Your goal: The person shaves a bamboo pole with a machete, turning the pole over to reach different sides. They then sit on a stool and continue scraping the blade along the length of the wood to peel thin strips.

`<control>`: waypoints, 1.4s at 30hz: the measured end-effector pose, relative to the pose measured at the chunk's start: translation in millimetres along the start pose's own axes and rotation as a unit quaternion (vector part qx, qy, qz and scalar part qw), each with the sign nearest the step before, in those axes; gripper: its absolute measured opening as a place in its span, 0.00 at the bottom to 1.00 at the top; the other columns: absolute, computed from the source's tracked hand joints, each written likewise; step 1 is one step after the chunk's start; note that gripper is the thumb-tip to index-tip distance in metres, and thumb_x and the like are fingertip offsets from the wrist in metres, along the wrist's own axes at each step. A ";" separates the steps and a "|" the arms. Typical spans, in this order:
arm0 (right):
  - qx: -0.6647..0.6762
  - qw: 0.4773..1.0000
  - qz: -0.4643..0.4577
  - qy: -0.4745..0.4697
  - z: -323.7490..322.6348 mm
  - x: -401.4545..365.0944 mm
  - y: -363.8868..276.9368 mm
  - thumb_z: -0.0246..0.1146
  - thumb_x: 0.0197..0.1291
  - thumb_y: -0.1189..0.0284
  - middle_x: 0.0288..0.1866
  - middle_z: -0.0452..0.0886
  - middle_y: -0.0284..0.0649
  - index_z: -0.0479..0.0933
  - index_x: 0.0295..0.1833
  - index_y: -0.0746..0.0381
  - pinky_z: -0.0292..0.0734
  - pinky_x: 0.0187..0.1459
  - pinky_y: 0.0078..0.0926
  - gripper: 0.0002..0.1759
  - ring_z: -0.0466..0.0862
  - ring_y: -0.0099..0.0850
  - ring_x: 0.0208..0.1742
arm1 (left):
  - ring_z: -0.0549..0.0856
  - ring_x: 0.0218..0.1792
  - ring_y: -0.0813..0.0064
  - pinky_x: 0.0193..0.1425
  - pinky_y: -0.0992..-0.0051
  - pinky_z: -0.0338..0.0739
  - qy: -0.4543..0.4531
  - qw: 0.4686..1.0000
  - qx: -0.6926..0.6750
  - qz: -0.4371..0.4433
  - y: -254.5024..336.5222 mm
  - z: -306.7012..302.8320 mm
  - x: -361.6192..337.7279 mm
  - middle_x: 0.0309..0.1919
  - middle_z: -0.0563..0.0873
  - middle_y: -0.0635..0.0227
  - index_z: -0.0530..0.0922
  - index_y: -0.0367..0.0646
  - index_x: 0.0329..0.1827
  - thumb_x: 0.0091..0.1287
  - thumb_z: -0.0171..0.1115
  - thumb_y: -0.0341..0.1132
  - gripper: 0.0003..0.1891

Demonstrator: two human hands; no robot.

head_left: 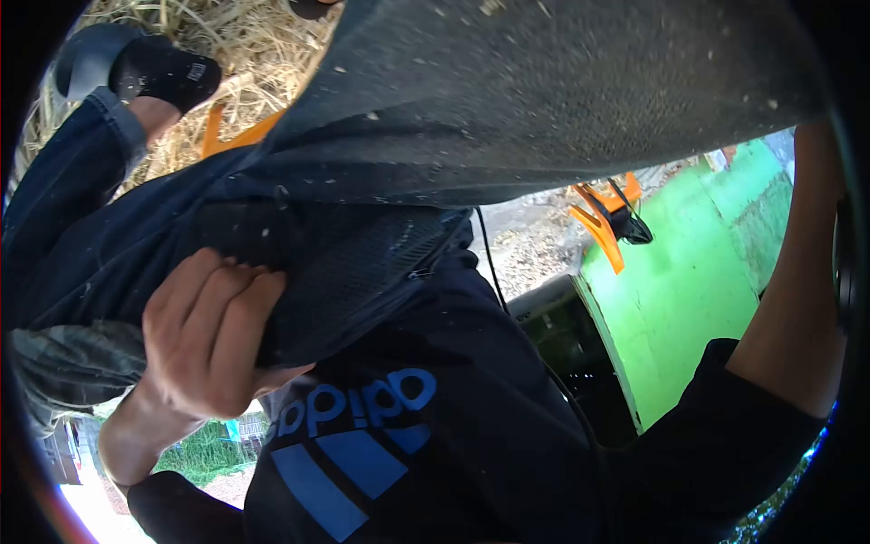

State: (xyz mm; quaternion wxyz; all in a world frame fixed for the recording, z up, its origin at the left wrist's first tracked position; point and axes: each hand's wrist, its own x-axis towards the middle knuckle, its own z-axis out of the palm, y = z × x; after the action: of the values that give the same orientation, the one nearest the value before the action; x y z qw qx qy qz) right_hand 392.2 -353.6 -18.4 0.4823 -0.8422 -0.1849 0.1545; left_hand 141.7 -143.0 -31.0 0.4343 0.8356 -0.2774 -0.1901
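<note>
Against my chest, the left hand (pixel 213 331) is closed on a fold of the dark mesh sack (pixel 562 100) — already lifted, spreading above this hand. The right hand is hidden behind it; setting down is left, I judge.

This is outside, on a farm or in a yard. Dry yellow straw (pixel 245 45) lies on the ground, far above the left hand (pixel 213 335). Green grass (pixel 204 449) grows just below that hand. A bright green wall (pixel 689 299) stands far to its right, past stony ground (pixel 535 245).
</note>
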 end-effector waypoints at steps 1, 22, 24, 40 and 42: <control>-0.004 1.000 0.006 -0.003 -0.7 -2.2 2.4 0.63 0.71 0.68 0.36 0.87 0.45 0.82 0.47 0.71 0.83 0.47 0.27 0.14 0.84 0.29 0.28 | 0.86 0.33 0.55 0.38 0.61 0.84 -0.014 1.000 0.013 -0.001 3.3 -1.3 -2.8 0.31 0.85 0.54 0.81 0.27 0.40 0.60 0.75 0.61 0.36; -0.019 0.999 0.026 -0.016 -3.7 -12.4 5.2 0.61 0.72 0.68 0.35 0.87 0.46 0.81 0.46 0.73 0.83 0.47 0.28 0.15 0.84 0.30 0.26 | 0.85 0.26 0.64 0.25 0.71 0.82 0.086 0.996 0.002 0.012 20.9 5.6 -2.9 0.24 0.85 0.52 0.83 0.28 0.30 0.45 0.68 0.25 0.10; -0.019 0.999 0.026 -0.016 -3.7 -11.9 5.7 0.61 0.72 0.68 0.35 0.87 0.46 0.81 0.46 0.73 0.83 0.47 0.28 0.15 0.84 0.30 0.25 | 0.86 0.26 0.64 0.26 0.71 0.82 0.082 0.997 -0.007 0.010 21.8 3.7 -1.7 0.24 0.85 0.52 0.83 0.28 0.31 0.44 0.67 0.26 0.11; -0.025 0.999 0.028 -0.016 -3.3 -7.6 4.9 0.60 0.72 0.68 0.35 0.86 0.48 0.81 0.46 0.74 0.83 0.47 0.29 0.16 0.83 0.31 0.24 | 0.85 0.26 0.65 0.25 0.71 0.80 0.088 0.996 -0.006 -0.003 20.7 5.5 -3.7 0.24 0.85 0.53 0.83 0.29 0.31 0.44 0.69 0.25 0.11; -0.023 0.999 0.027 -0.016 -3.2 -6.1 4.6 0.60 0.72 0.68 0.35 0.86 0.48 0.81 0.46 0.74 0.83 0.47 0.29 0.16 0.83 0.31 0.24 | 0.85 0.26 0.65 0.26 0.71 0.80 0.074 0.997 -0.006 -0.004 20.1 2.9 -2.3 0.24 0.85 0.53 0.83 0.28 0.32 0.45 0.70 0.28 0.13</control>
State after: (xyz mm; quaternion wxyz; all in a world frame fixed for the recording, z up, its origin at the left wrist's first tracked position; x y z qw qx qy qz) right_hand 389.0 -361.0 -20.4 0.4552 -0.8553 -0.1734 0.1767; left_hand 132.3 -152.8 -15.8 0.4582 0.8457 -0.2401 -0.1310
